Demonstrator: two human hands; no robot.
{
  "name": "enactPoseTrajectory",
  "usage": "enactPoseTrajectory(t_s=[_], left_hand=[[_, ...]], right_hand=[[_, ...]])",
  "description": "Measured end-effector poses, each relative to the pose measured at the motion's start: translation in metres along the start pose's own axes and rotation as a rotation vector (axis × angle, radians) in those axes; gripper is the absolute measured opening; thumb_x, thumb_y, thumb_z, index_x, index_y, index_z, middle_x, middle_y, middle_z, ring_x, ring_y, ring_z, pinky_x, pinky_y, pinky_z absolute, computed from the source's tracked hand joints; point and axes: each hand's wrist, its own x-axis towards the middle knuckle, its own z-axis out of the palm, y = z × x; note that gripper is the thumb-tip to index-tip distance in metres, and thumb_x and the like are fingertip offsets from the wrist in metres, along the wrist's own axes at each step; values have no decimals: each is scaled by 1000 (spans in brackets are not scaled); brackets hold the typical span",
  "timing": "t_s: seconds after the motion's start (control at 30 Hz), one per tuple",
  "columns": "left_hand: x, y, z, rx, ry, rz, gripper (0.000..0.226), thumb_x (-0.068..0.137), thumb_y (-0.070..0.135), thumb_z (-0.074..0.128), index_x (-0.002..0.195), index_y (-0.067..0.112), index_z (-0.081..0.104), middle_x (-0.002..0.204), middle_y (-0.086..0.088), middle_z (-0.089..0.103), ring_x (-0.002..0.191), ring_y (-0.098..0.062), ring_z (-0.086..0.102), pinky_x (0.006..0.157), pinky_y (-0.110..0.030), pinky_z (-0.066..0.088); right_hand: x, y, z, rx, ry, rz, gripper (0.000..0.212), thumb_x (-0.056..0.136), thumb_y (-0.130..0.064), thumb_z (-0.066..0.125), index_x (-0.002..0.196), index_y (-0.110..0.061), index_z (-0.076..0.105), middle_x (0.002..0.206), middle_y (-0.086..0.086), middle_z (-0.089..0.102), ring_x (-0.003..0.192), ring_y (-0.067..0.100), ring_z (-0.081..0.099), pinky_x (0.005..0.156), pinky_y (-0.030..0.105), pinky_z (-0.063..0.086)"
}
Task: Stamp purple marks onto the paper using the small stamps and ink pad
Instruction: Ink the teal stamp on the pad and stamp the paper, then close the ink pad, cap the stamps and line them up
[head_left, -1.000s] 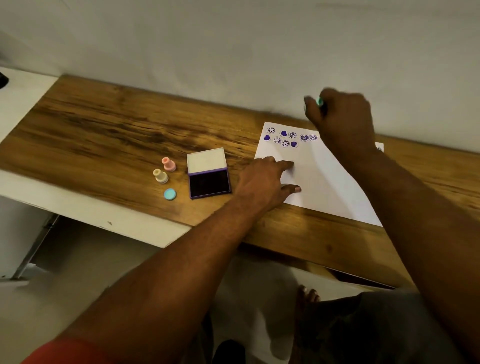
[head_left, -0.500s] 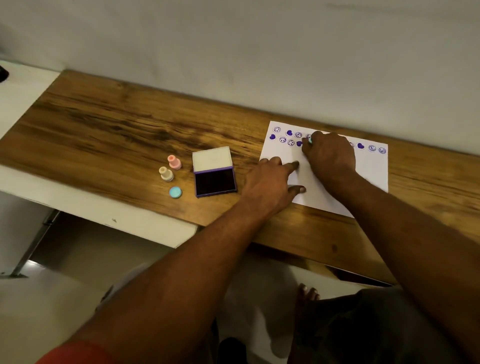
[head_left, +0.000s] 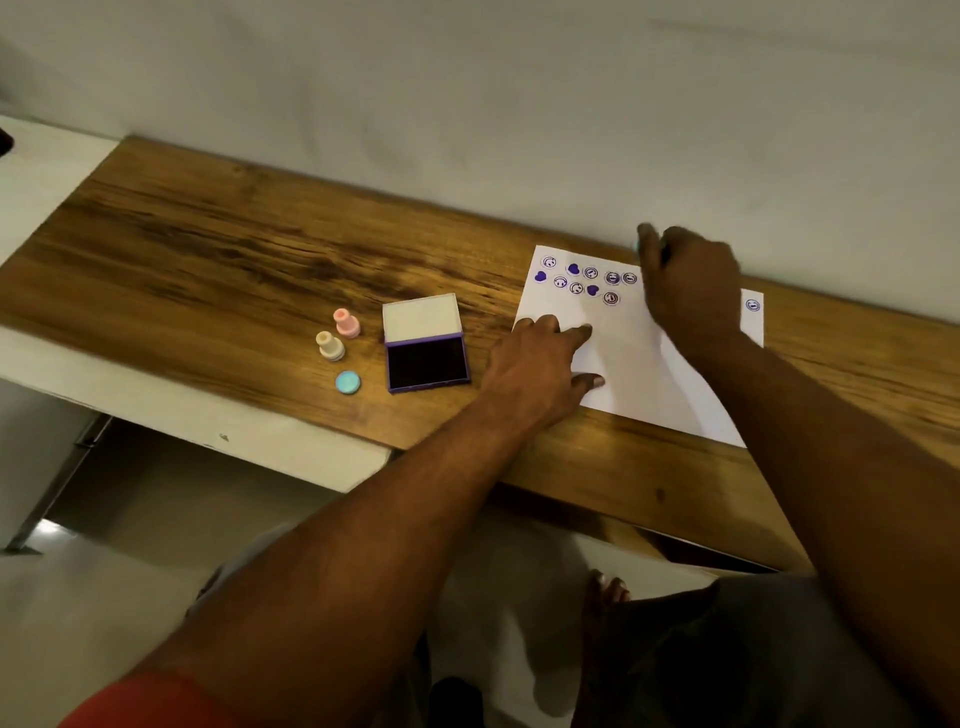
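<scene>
A white paper (head_left: 628, 358) lies on the wooden table (head_left: 218, 270) and carries several purple marks (head_left: 592, 280) near its far edge. My left hand (head_left: 540, 369) presses flat on the paper's left side, fingers spread. My right hand (head_left: 685, 280) hovers over the paper's far edge, closed around a small stamp whose teal tip barely shows by the thumb. The open purple ink pad (head_left: 427, 347) sits left of the paper. Further left stand a pink stamp (head_left: 346, 322) and a cream stamp (head_left: 329, 345); a teal cap (head_left: 347, 382) lies in front of them.
A grey wall runs close behind the table. The table's front edge is near my body, with a white ledge (head_left: 156, 405) below it at left. My knees and a bare foot (head_left: 605, 587) show under the table.
My right hand has lifted from the paper and moved up and right with the stamp. A fresh purple mark sits where it pressed. My left hand has stayed in place.
</scene>
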Motion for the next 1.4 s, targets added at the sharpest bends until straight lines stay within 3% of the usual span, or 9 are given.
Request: enactPoseTrajectory(t_s=[0.07,0.17,0.33,0.57,0.83,0.9,1.1,1.23,1.4], left_hand=[[1,-1,1,8,0,9,76,93,68,60,158,35,38,143,-6,55,131,-28,50,103,-47,51],[2,-2,1,8,6,18,76,93,68,60,158,34,38,142,-6,55,131,-28,50,103,-47,51],[0,-3,4,6,42,42,77,93,68,59,158,33,39,142,-6,56,130,-28,51,103,-45,50],[-6,-11,-4,-26,85,141,79,92,70,59,158,30,40,140,-4,59,126,-24,54,98,-42,52],[-29,-52,-34,-25,216,140,66,92,68,60,146,32,57,127,4,67,115,-17,60,83,-33,49],[-42,-72,-44,-26,260,120,58,91,67,62,137,33,64,115,7,68,105,-15,61,74,-29,43],[-94,-150,-63,-97,347,-54,44,90,60,68,118,28,74,97,11,65,88,-9,59,63,-25,42],[-127,-192,-69,-80,377,-182,31,88,63,68,101,35,74,81,19,61,76,-4,57,59,-23,40],[-141,-215,-67,-10,320,-269,47,75,73,70,102,34,74,77,16,66,71,-6,60,58,-24,43]], right_hand=[[5,2,-11,65,68,26,56,105,-58,30,72,-18,53,60,2,47,61,30,43,63,32,22],[2,6,-8,82,-4,27,57,105,-57,32,71,-16,52,59,-1,45,60,27,43,62,32,23],[-6,3,4,128,-91,-27,51,105,-55,38,73,-19,56,64,1,51,62,25,46,62,31,26],[-5,-7,7,137,-77,-106,51,104,-55,41,74,-17,56,67,7,63,61,25,49,62,30,28],[-15,-55,5,272,-208,-323,47,102,-54,50,101,-12,72,74,-5,59,66,15,53,57,24,33],[-22,-71,4,320,-270,-402,44,100,-53,55,107,-14,75,80,-6,61,71,13,55,60,18,34],[-39,-129,6,332,-456,-610,35,97,-37,67,126,-18,74,107,1,72,89,15,63,75,33,52],[-55,-170,12,308,-540,-740,32,93,-38,70,120,-21,74,104,-4,73,87,14,66,73,34,54],[-73,-208,23,242,-575,-853,28,88,-43,70,107,-22,74,92,-9,71,79,12,63,63,26,45]])
